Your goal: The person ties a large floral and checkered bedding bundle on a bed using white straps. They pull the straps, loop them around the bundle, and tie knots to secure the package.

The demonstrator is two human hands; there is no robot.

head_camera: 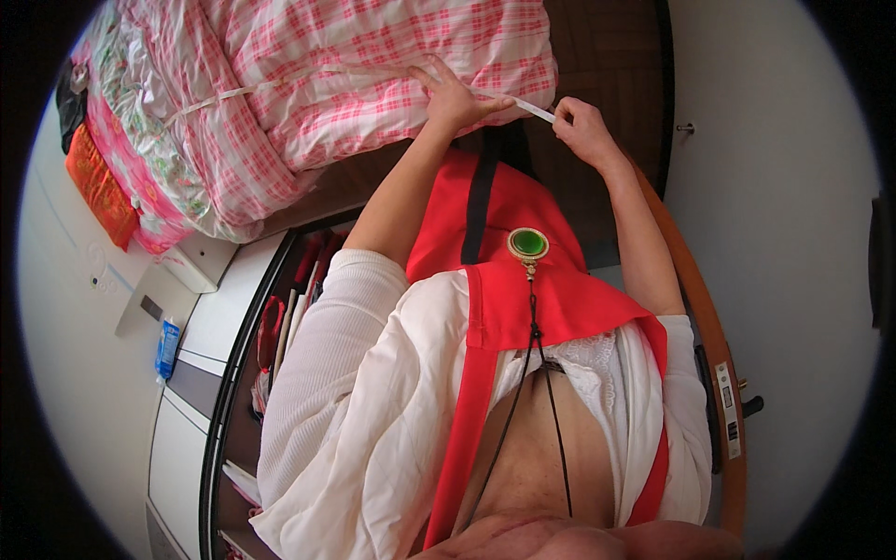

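Note:
A narrow white tape (535, 110) with faint markings, perhaps a measuring tape, stretches across a pink-and-white plaid quilt (336, 35). Its right end disappears into my right hand (583, 131), which is closed around it just beyond the quilt's edge. My left hand (451, 99) rests over the tape near that edge, fingers spread and thumb pointing right. Whether those fingers pinch the tape is hard to see. Farther left, the tape lies over a folded part of the bedding.
Floral bedding (150, 119) and an orange cushion (101, 185) lie at the bed's far left. A cabinet with an open compartment (269, 392) stands at my left, with a blue packet (166, 348) on it. A wooden door edge (700, 308) is close to my right arm.

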